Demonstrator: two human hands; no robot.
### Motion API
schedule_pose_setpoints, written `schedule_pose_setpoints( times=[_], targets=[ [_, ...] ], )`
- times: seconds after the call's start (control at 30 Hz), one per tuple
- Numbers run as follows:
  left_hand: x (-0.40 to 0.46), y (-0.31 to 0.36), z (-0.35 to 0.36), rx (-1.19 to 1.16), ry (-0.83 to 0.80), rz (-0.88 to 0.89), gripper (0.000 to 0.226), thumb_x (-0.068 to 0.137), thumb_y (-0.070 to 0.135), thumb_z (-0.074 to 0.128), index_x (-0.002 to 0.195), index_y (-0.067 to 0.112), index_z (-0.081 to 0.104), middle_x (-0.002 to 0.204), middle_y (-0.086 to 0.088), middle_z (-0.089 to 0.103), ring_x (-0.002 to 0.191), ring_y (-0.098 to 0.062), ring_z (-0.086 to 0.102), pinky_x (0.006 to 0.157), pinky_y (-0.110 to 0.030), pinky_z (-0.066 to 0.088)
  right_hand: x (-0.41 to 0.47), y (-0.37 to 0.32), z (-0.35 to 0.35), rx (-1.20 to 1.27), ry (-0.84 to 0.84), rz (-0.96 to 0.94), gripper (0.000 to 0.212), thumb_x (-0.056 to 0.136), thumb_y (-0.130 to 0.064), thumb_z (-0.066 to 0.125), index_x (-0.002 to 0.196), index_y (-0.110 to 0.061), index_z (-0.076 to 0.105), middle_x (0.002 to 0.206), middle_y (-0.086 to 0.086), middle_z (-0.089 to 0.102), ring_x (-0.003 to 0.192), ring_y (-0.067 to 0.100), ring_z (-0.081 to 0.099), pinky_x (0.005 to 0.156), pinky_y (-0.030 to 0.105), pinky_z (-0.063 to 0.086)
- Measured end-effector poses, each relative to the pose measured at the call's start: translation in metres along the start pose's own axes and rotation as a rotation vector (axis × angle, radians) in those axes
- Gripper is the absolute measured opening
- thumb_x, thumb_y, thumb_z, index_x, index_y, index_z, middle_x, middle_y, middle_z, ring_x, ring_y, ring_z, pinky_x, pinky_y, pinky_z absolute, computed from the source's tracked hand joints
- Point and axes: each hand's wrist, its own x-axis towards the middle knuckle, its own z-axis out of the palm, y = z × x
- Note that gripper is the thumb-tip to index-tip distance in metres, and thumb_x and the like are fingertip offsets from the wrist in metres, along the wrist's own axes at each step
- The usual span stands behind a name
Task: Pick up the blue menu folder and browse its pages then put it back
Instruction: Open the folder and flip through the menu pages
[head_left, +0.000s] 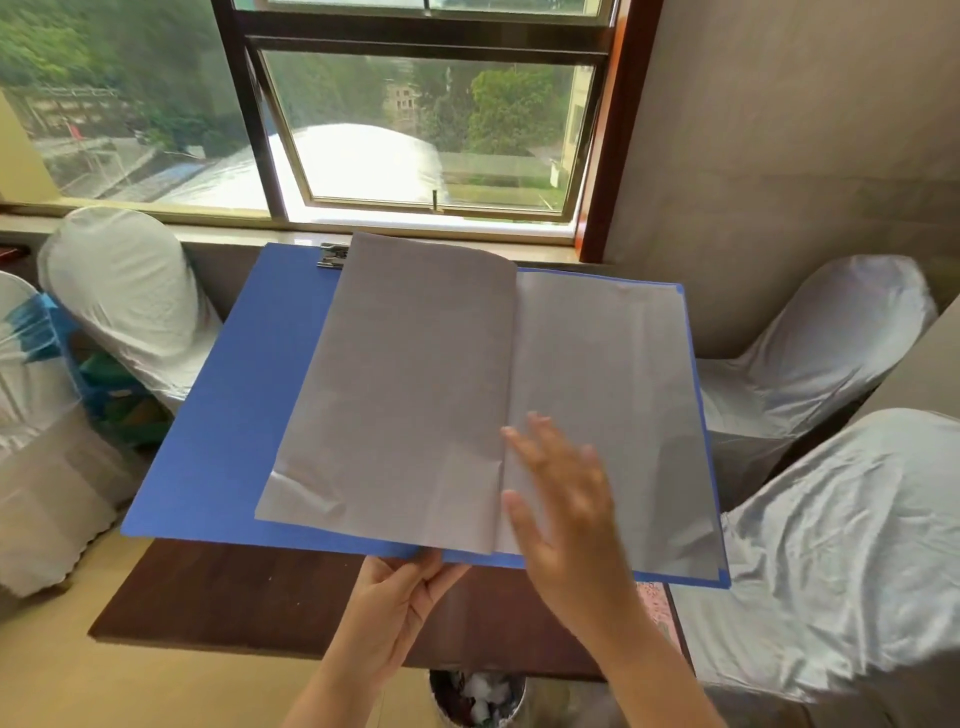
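The blue menu folder (228, 415) lies open in the air above a dark wooden table (234, 597), tilted a little, its metal clip (332, 255) at the far edge. Grey-white pages (415, 395) lie across its middle and right half. My left hand (400, 597) grips the folder's near edge at the spine from below. With fingers spread, my right hand (566, 499) hovers flat over the lower part of the right-hand page, slightly blurred; it holds nothing.
Chairs in white covers stand at the left (119, 296) and at the right (831, 509). A window (426, 124) fills the wall ahead. A waste bin (478, 696) with rubbish sits on the floor under the table's near edge.
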Motion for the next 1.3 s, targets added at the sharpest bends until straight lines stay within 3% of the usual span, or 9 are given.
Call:
schedule_pose_setpoints(
  times=[0.13,0.27,0.4,0.6,0.83,0.97,1.03,1.17,1.3],
  targets=[
    [0.004,0.005,-0.007,-0.029,0.026,0.004,0.048,0.073,-0.006,0.053,0.117,0.011,0.057,0.102,-0.015,0.074,0.092,-0.03,0.071,0.066,-0.035,0.06,-0.008,0.056,-0.049,-0.12,0.266,0.328,0.071,0.075,-0.009,0.075,0.137,-0.011,0.041,0.143,0.026,0.035,0.132,0.04,0.034,0.104,0.051,0.031],
    [0.009,0.008,-0.011,-0.053,0.033,0.014,0.043,0.073,-0.005,0.052,0.111,0.012,0.063,0.1,-0.013,0.075,0.09,-0.029,0.072,0.065,-0.034,0.06,-0.02,0.089,-0.092,0.553,-0.055,0.667,0.077,0.083,-0.006,0.065,0.134,-0.049,0.028,0.128,0.006,0.055,0.107,0.026,0.062,0.082,0.045,0.056],
    [0.014,0.009,-0.013,-0.048,0.021,0.014,0.042,0.075,-0.004,0.051,0.108,0.016,0.067,0.1,-0.01,0.075,0.092,-0.026,0.071,0.067,-0.035,0.06,-0.026,0.095,-0.104,0.674,-0.146,0.606,0.064,0.085,0.001,0.057,0.129,-0.044,0.045,0.108,-0.003,0.068,0.099,0.016,0.068,0.067,0.037,0.062],
    [0.017,0.007,-0.013,-0.039,0.018,0.007,0.038,0.074,-0.004,0.051,0.094,0.018,0.075,0.097,-0.01,0.076,0.089,-0.026,0.072,0.064,-0.034,0.06,-0.026,0.093,-0.098,0.626,-0.022,0.604,0.04,0.084,0.002,0.06,0.105,-0.033,0.066,0.097,-0.017,0.073,0.091,0.007,0.069,0.06,0.02,0.059],
    [0.015,0.008,-0.014,-0.028,0.047,0.0,0.042,0.073,-0.003,0.053,0.109,0.015,0.062,0.098,-0.01,0.076,0.09,-0.028,0.072,0.062,-0.034,0.061,-0.024,0.09,-0.084,0.408,0.091,0.529,0.023,0.083,-0.007,0.065,0.075,-0.029,0.065,0.076,-0.015,0.071,0.074,0.01,0.069,0.047,0.011,0.052],
    [0.014,0.01,-0.016,-0.027,0.056,0.016,0.041,0.073,-0.002,0.053,0.107,0.018,0.064,0.099,-0.009,0.076,0.09,-0.027,0.072,0.063,-0.034,0.061,-0.02,0.093,-0.076,0.339,0.124,0.518,0.023,0.081,-0.008,0.068,0.072,-0.029,0.063,0.103,-0.003,0.06,0.092,0.019,0.061,0.064,0.015,0.052],
    [0.014,0.01,-0.017,-0.023,0.061,0.022,0.042,0.073,-0.002,0.054,0.109,0.019,0.063,0.101,-0.008,0.076,0.092,-0.027,0.071,0.065,-0.035,0.061,-0.018,0.089,-0.075,0.265,0.15,0.515,0.027,0.079,-0.009,0.07,0.07,-0.033,0.062,0.113,-0.002,0.05,0.101,0.022,0.054,0.078,0.029,0.05],
    [0.015,0.008,-0.021,-0.016,0.076,0.018,0.043,0.073,0.0,0.056,0.111,0.019,0.061,0.103,-0.009,0.075,0.094,-0.028,0.071,0.065,-0.034,0.06,-0.015,0.076,-0.079,0.212,0.183,0.432,0.03,0.081,-0.011,0.068,0.076,-0.04,0.059,0.104,-0.007,0.058,0.102,0.024,0.057,0.086,0.046,0.052],
    [0.016,0.008,-0.023,-0.024,0.072,0.022,0.044,0.074,-0.001,0.056,0.11,0.023,0.064,0.108,-0.008,0.074,0.098,-0.028,0.069,0.066,-0.034,0.06,-0.015,0.067,-0.074,0.675,0.241,0.505,0.025,0.083,-0.042,0.053,0.106,-0.054,0.05,0.104,-0.022,0.07,0.1,0.014,0.067,0.081,0.038,0.058]
  ],
)
